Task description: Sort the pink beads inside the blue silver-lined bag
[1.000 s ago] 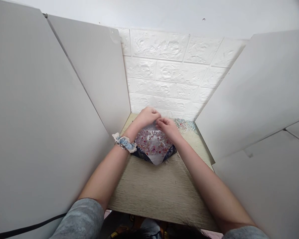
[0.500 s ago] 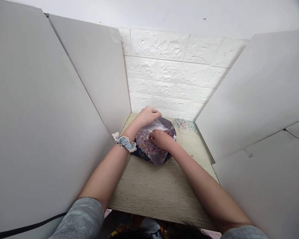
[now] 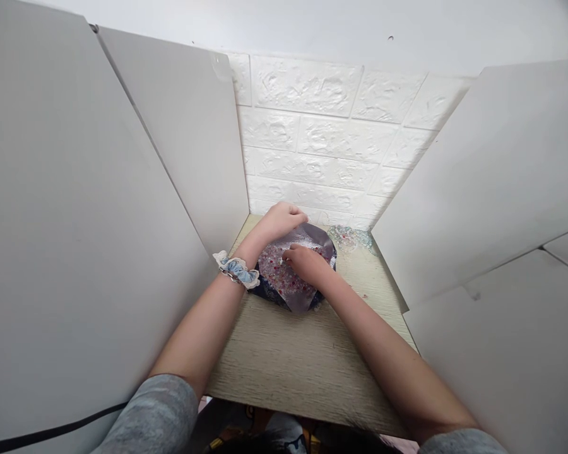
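Observation:
An opened bag with a shiny grey lining and a dark outside lies on the table. Inside it is a spread of small pink, red and clear beads. My left hand is closed at the bag's far edge, its fingers curled; what they grip, if anything, is hidden. Over the beads, my right hand has thumb and fingertips pinched together. Anything between those fingertips is too small to make out. A blue and white scrunchie and a chain circle my left wrist.
Strung or loose pale blue and clear beads lie at the table's far right corner. White panels flank the wooden table on both sides. A white brick-patterned wall stands behind.
Both hands hold almost the same places, and the bag and beads look the same. The whole view has shifted very slightly.

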`<state>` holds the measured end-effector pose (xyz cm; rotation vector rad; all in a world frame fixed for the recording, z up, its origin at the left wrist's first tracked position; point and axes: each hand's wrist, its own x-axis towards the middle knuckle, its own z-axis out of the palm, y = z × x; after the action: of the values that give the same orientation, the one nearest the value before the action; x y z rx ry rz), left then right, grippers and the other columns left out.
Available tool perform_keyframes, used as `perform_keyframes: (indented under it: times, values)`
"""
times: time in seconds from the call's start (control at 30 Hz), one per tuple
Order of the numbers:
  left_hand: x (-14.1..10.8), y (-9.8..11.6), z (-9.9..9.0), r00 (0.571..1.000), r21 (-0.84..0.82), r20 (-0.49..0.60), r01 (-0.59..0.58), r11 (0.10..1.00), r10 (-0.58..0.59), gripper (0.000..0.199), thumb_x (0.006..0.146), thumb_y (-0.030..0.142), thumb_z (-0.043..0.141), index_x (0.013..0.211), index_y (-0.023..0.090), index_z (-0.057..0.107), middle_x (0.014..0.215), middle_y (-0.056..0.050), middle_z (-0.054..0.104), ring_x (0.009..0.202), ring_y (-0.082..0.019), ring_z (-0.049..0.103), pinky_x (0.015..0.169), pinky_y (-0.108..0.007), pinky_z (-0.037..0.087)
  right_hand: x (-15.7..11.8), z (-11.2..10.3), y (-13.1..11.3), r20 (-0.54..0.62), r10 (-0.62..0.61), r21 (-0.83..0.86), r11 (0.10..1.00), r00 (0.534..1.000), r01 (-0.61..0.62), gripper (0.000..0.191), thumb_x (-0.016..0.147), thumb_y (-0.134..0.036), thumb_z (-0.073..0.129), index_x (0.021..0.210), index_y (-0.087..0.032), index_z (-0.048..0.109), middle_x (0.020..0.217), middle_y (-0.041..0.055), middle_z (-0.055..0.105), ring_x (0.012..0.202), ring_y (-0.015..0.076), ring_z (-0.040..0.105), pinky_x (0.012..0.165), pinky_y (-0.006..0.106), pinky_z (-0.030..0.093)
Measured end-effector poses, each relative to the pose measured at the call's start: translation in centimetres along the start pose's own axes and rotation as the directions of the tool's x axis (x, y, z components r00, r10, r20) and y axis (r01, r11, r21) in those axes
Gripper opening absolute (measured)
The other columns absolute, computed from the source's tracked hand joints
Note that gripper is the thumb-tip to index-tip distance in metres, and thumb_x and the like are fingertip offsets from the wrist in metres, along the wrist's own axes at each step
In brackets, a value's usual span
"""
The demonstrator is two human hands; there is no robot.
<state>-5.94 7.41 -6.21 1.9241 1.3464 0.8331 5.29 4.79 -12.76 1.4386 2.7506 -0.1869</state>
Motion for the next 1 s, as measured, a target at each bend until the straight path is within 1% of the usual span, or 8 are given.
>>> perform_keyframes:
  times: [0.1, 0.37, 0.53, 0.63, 0.73, 0.83, 0.9, 1.0]
  values:
    - [0.0, 0.1, 0.0, 1.000, -0.001, -0.003, 0.004, 1.000, -0.004, 0.022, 0.063, 0.031, 0.044, 0.048, 0.015, 0.043, 0.044, 0.003, 0.035, 0.040, -0.005, 0.027, 0.043, -0.023, 0.019, 0.3, 0.7, 0.4, -0.096, -0.040, -0.017, 0.999, 0.995, 0.038, 0.026, 0.081, -0.018, 0.033, 0.092, -0.018, 0.056, 0.087, 0.0074, 0.055, 0.073, 0.0163, 0.054, 0.062, 0.023, 0.035]
    - [-0.1, 0.2, 0.0, 1.000, 0.002, -0.002, 0.000, 1.000, 0.000, 0.024, 0.063, 0.030, 0.045, 0.045, 0.015, 0.041, 0.042, 0.004, 0.033, 0.040, -0.005, 0.026, 0.043, -0.023, 0.019, 0.5, 1.4, 0.7, -0.139, -0.048, 0.037, 0.998, 0.989, 0.054, 0.022, 0.080, -0.016, 0.034, 0.083, -0.015, 0.056, 0.083, 0.0062, 0.054, 0.066, 0.0130, 0.051, 0.059, 0.023, 0.033]
    - [0.1, -0.1, -0.1, 1.000, -0.004, -0.005, 0.005, 1.000, -0.005, 0.020, 0.063, 0.029, 0.045, 0.050, 0.014, 0.050, 0.045, 0.003, 0.037, 0.041, -0.006, 0.028, 0.042, -0.023, 0.019, 0.6, -0.2, 1.6, -0.317, 0.056, 0.325, 0.944, 0.947, 0.053, 0.015, 0.078, -0.017, 0.039, 0.078, -0.015, 0.054, 0.080, 0.0038, 0.056, 0.072, 0.0115, 0.049, 0.066, 0.022, 0.034]
    - [0.1, -0.1, -0.1, 1.000, 0.010, -0.016, -0.009, 1.000, 0.009, 0.021, 0.064, 0.029, 0.044, 0.055, 0.013, 0.055, 0.045, 0.003, 0.038, 0.041, -0.006, 0.028, 0.043, -0.023, 0.018, 0.4, -1.7, 3.0, -0.408, 0.284, 0.663, 0.745, 0.868, 0.069, 0.013, 0.075, -0.025, 0.045, 0.073, -0.015, 0.053, 0.066, 0.0000, 0.054, 0.063, 0.0104, 0.048, 0.062, 0.022, 0.037]
    - [0.0, 0.3, -0.1, 0.999, 0.025, -0.032, -0.009, 1.000, 0.010, 0.023, 0.064, 0.029, 0.043, 0.057, 0.012, 0.057, 0.043, 0.004, 0.035, 0.042, -0.006, 0.028, 0.043, -0.022, 0.018, 0.2, -2.7, 4.1, -0.313, 0.416, 0.927, 0.328, 0.854, 0.180, 0.015, 0.070, -0.030, 0.051, 0.075, -0.015, 0.051, 0.061, -0.0029, 0.051, 0.053, 0.0078, 0.047, 0.056, 0.021, 0.040]
    - [-0.2, 0.8, -0.1, 1.000, 0.023, -0.020, -0.017, 1.000, 0.018, 0.024, 0.065, 0.030, 0.042, 0.054, 0.012, 0.054, 0.044, 0.004, 0.033, 0.042, -0.005, 0.027, 0.043, -0.021, 0.019, 0.0, -3.2, 4.2, -0.243, 0.410, 0.951, -0.078, 0.879, 0.300, 0.015, 0.066, -0.026, 0.056, 0.077, -0.016, 0.050, 0.067, -0.0029, 0.055, 0.058, 0.0058, 0.052, 0.062, 0.020, 0.044]
    - [-0.3, 1.0, -0.2, 1.000, 0.019, -0.007, -0.029, 0.999, 0.029, 0.024, 0.065, 0.030, 0.042, 0.053, 0.013, 0.052, 0.045, 0.004, 0.032, 0.043, -0.005, 0.026, 0.043, -0.021, 0.018, 0.0, -3.4, 3.9, -0.227, 0.388, 0.923, -0.207, 0.893, 0.324, 0.014, 0.066, -0.023, 0.057, 0.076, -0.015, 0.051, 0.069, -0.0020, 0.057, 0.062, 0.0055, 0.054, 0.067, 0.020, 0.046]
    - [-0.4, 1.1, -0.2, 0.999, 0.014, 0.005, -0.041, 0.999, 0.041, 0.024, 0.065, 0.031, 0.042, 0.051, 0.013, 0.049, 0.046, 0.004, 0.030, 0.043, -0.005, 0.024, 0.042, -0.021, 0.017, 0.0, -3.3, 3.6, -0.213, 0.372, 0.902, -0.280, 0.903, 0.328, 0.011, 0.068, -0.021, 0.058, 0.074, -0.015, 0.051, 0.069, -0.0019, 0.058, 0.063, 0.0049, 0.055, 0.069, 0.019, 0.047]
